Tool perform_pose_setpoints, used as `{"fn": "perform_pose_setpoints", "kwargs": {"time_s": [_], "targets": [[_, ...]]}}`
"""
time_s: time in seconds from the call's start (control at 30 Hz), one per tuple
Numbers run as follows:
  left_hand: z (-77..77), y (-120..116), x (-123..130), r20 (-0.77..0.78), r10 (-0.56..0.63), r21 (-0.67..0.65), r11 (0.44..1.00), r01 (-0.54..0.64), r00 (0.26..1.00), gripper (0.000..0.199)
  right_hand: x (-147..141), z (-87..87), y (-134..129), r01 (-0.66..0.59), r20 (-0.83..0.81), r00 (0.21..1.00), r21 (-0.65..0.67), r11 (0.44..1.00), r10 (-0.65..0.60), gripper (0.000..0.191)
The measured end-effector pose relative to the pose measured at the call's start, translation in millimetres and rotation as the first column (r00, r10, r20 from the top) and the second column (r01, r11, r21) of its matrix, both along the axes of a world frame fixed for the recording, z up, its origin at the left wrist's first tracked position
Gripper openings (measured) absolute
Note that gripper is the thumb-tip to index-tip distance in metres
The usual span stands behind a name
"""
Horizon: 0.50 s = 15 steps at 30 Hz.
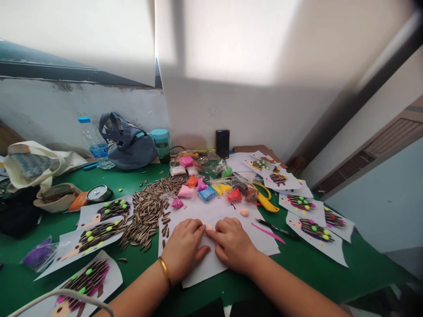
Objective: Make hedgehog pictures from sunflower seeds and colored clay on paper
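White paper [205, 275] lies on the green table, with a faint drawn outline near its middle. My left hand [187, 246], with a gold bangle at the wrist, rests on the sheet, fingers curled together. Opposite it, my right hand [233, 244] is curled too, its index finger pressing a small peach clay piece [209, 227] on the paper. The left fingertips touch the left side of that piece. A peach clay lump [244, 212] sits beyond my right hand. Sunflower seeds [148, 209] are heaped to the left, with several on the paper's left edge.
Coloured clay packets [207, 193] lie behind the paper. To the right are yellow scissors [267, 202], a black pen [274, 226] and a pink tool [268, 233]. Finished hedgehog pictures [315, 233] lie on both sides. A blue bag [132, 147], cup [161, 145] and phone [222, 143] stand behind.
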State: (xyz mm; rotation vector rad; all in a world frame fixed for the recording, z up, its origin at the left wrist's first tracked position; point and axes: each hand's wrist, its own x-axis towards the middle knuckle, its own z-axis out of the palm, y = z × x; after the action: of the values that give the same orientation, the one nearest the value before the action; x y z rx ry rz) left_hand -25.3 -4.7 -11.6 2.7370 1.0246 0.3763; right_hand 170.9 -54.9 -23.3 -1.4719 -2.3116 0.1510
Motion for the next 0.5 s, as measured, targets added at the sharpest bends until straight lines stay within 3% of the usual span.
{"fn": "perform_pose_setpoints", "kwargs": {"time_s": [0.3, 0.5], "targets": [[2.3, 1, -2, 0.020, -0.002, -0.021, 1.000, 0.002, 1.000, 0.040, 3, -2.0, 1, 0.047, -0.072, 0.996, 0.047, 0.998, -0.044, 0.040], [8.5, 6, -10, -0.024, -0.078, -0.050, 0.996, 0.076, 0.997, 0.034, 4, -4.6, 1, 0.008, -0.077, 0.997, 0.056, 0.998, -0.004, 0.040]]}}
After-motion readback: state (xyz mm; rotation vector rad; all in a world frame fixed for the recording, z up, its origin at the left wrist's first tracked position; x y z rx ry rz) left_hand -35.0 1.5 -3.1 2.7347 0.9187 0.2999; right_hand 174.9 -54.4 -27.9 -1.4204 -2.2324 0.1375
